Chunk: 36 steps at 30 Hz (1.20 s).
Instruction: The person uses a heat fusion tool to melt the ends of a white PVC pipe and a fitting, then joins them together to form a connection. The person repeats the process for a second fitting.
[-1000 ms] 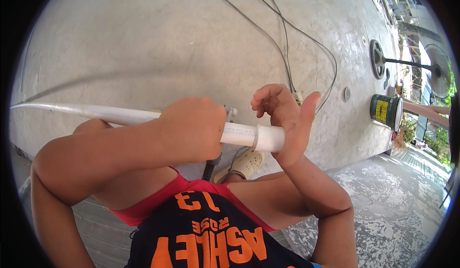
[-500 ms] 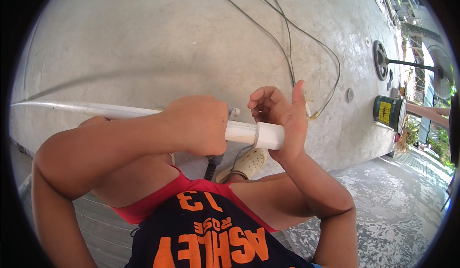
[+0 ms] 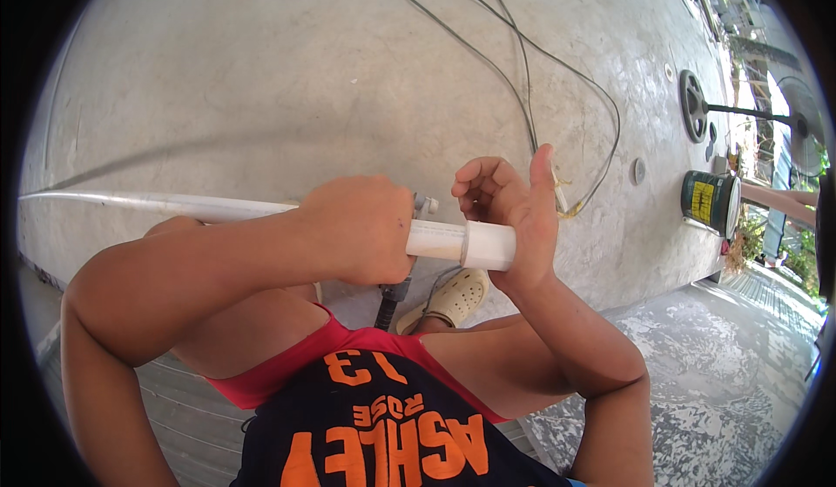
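Head view only. Pipe, white plastic, runs long and level from the left rim across to the middle, held out above a pale concrete floor. Left hand wrapped round the pipe, fingers closed tight on it, knuckles up. White fitting, a short wider sleeve, sits on the pipe's right end, just beyond the left hand. Right hand is at that end: palm pressed against the fitting's end face, thumb upright, fingers loosely curled and not wrapped round anything. Bare stretch of pipe shows between the left hand and the fitting.

Below the pipe, partly hidden by the left hand, a grey and black tool points downward; cannot tell what it is. Cream clog on a foot shows just under the fitting. Dark shirt with orange lettering and red trim fills the lower middle.

Thin cables loop across the floor from the top edge down to near the right hand. Green can with a yellow label lies on its side, well apart to the right. Black round fan base further up right.
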Each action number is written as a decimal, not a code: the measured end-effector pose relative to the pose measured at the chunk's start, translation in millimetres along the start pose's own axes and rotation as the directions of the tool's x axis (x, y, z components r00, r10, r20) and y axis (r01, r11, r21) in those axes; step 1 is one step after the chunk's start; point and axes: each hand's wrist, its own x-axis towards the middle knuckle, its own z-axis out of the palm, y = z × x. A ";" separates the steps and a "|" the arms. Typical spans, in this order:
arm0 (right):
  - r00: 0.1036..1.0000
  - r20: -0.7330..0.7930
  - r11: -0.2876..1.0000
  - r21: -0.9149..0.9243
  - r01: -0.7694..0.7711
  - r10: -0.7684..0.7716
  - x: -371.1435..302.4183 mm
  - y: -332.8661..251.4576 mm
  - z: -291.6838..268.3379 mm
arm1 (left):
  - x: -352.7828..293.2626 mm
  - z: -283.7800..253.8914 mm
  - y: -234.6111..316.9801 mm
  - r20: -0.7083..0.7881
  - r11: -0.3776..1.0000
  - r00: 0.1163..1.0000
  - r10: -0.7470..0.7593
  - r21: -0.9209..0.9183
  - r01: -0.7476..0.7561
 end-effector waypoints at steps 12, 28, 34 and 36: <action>1.000 -0.025 0.985 0.171 -0.013 0.018 18.9 4.4 1.3 | 16.5 -38.3 -68.0 0.317 0.814 0.841 0.439 -0.536 -0.223; 0.969 0.185 0.971 -0.144 0.192 -0.164 34.7 98.8 -2.2 | 35.1 56.0 -134.8 0.312 0.940 0.899 0.307 -0.249 -0.235; 0.952 0.210 0.948 -0.182 0.260 -0.221 32.0 110.9 -9.1 | 30.0 66.1 -126.5 0.225 0.959 0.936 0.272 -0.144 -0.244; 0.944 0.238 0.940 -0.199 0.276 -0.227 31.6 109.5 -11.2 | 30.0 66.5 -126.1 0.215 0.963 0.941 0.263 -0.117 -0.243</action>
